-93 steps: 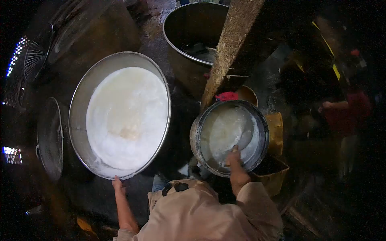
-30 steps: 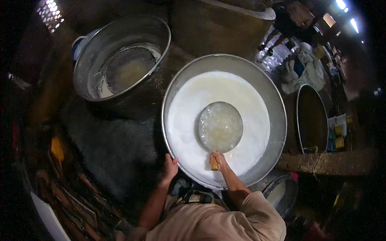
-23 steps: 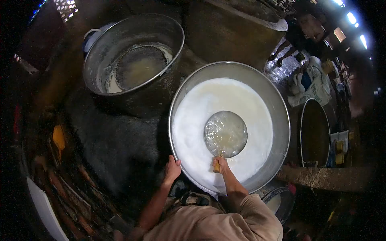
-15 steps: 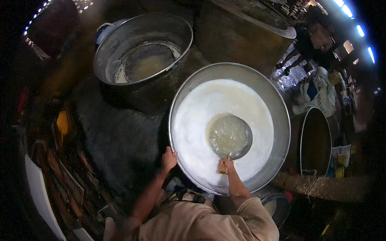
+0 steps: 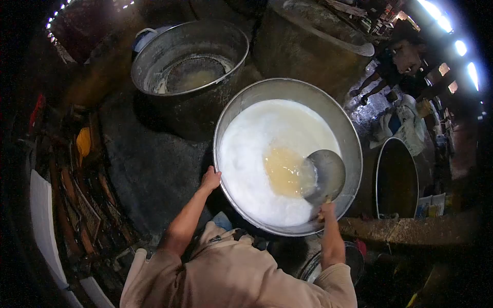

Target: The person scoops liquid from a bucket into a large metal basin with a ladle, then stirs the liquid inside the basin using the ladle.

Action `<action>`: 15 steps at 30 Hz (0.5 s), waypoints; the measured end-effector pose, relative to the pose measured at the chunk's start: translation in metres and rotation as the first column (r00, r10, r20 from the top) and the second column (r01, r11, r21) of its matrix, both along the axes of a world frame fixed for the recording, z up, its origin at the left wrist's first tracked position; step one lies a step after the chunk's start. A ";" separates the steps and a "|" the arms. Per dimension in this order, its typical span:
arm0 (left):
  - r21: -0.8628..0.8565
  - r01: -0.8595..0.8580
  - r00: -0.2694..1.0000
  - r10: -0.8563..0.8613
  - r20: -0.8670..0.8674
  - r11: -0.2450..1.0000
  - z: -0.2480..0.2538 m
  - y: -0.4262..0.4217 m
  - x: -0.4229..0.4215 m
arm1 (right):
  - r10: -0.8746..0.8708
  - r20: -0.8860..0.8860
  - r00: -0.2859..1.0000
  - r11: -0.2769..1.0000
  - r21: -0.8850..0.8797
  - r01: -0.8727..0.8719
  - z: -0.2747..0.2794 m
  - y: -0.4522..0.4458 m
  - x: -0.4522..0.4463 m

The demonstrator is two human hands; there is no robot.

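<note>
A large round metal vat [image 5: 288, 89] stands in front of me, holding white, frothy liquid [image 5: 244, 159] with a yellowish, bubbly patch [image 5: 282, 172] near its middle. My left hand [image 5: 210, 179] is closed around the vat's left rim. In the right part of the vat, my right hand [image 5: 325, 209] grips the short handle of a big round metal ladle [image 5: 329, 173]. The ladle's bowl is tilted, its left edge meeting the yellowish patch. My fingers cover most of the handle.
Behind to the left is another metal tub [image 5: 146, 77] with pale residue inside. A dark vat [image 5: 398, 177] stands at right, by a ledge [image 5: 426, 233]. Whitish sacks [image 5: 408, 126] lie beyond it, near another person [image 5: 382, 77]. Wooden pieces [image 5: 77, 200] lie at left.
The ladle has moved right from the middle of the vat and tilted; the cloudy liquid in it has gone, and a yellowish patch shows beside it. My left hand stays on the rim.
</note>
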State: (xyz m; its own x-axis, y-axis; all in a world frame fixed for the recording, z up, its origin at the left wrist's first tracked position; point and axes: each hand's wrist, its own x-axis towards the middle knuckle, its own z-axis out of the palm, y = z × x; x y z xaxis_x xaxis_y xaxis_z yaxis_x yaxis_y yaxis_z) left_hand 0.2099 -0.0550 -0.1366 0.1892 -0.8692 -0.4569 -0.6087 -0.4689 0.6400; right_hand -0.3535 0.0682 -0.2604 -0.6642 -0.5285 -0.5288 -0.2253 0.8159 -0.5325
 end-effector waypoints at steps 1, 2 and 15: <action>0.014 0.014 1.000 -0.013 -0.017 1.000 0.001 0.001 0.002 | 0.083 -0.175 0.981 0.997 0.020 -0.080 0.021 0.002 -0.011; 0.030 0.030 0.999 -0.029 -0.032 0.999 0.002 0.001 0.005 | 0.163 -0.341 0.926 0.987 0.056 -0.153 0.051 0.004 -0.021; 0.115 0.473 0.873 -0.447 -0.196 0.873 0.013 -0.046 0.060 | 0.248 -0.550 0.797 0.843 -0.283 -0.458 0.225 -0.172 0.165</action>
